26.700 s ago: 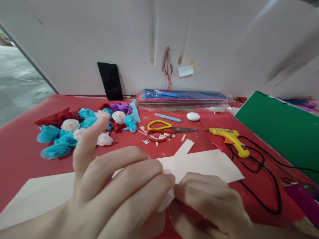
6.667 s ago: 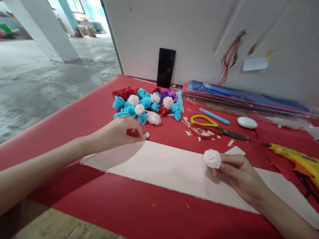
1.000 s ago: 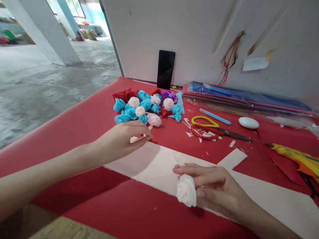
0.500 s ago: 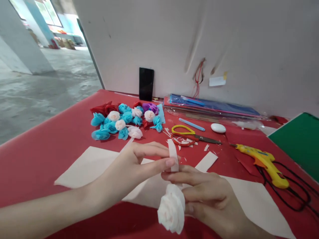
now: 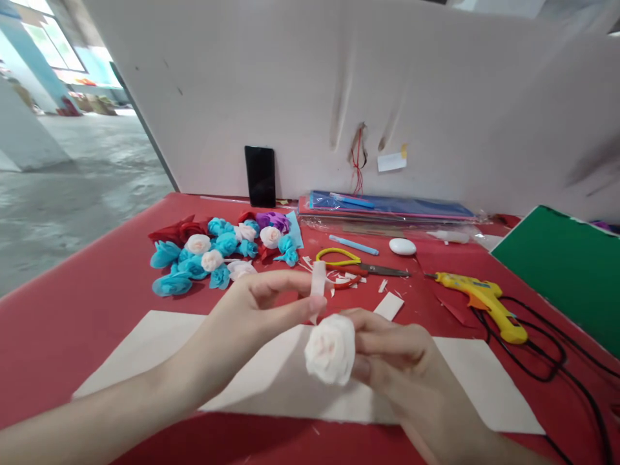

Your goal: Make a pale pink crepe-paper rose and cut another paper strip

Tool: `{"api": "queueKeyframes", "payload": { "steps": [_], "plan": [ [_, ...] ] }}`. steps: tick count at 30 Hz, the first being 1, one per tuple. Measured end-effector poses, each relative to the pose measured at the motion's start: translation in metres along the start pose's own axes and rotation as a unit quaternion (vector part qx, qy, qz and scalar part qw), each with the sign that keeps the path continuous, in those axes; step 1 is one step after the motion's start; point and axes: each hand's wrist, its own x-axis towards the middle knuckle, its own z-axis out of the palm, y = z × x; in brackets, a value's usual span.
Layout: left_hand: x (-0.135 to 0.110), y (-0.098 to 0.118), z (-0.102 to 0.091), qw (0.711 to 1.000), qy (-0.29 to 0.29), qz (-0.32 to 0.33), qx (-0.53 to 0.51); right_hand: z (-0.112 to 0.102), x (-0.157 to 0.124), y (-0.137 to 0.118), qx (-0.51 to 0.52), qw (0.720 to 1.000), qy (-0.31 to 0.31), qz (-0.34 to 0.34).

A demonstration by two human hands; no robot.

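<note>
My right hand is closed round a pale pink paper rose, its face turned toward me. My left hand pinches a narrow pale paper strip that stands upright just above the rose. Both hands hover over a long pale pink paper sheet lying on the red table.
A pile of blue, pink, red and purple paper roses lies at the back left. Scissors, a blue pen, a white oval and a yellow glue gun with black cable lie behind. A green board is at right, a black phone leans on the wall.
My left hand picked the strip off the table near the flower pile and brought it to the rose. My right hand turned the rose up to face me.
</note>
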Motion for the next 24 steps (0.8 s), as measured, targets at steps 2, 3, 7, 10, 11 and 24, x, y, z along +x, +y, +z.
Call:
{"api": "queueKeyframes", "payload": {
  "steps": [2,3,7,10,11,24],
  "plan": [
    [0.002,-0.001,0.0,1.0,-0.005,-0.003,0.025,0.0,-0.001,-0.004,0.063,0.997,0.021,0.047],
    [0.003,-0.001,0.0,0.999,-0.011,-0.006,0.036,0.0,-0.002,-0.005,0.093,0.993,0.026,0.066],
    [0.002,-0.003,0.006,0.996,-0.04,-0.004,0.076,-0.002,-0.003,-0.008,0.172,0.978,0.038,0.112],
    [0.0,-0.002,0.012,0.995,-0.07,0.009,0.069,-0.002,-0.001,-0.008,0.197,0.974,0.031,0.112],
    [0.0,-0.001,0.014,0.995,-0.076,0.014,0.063,-0.002,0.0,-0.008,0.199,0.973,0.03,0.112],
    [0.003,-0.005,0.016,0.997,-0.015,0.005,0.076,-0.008,0.008,-0.009,0.172,0.971,0.161,0.042]
  ]
}}
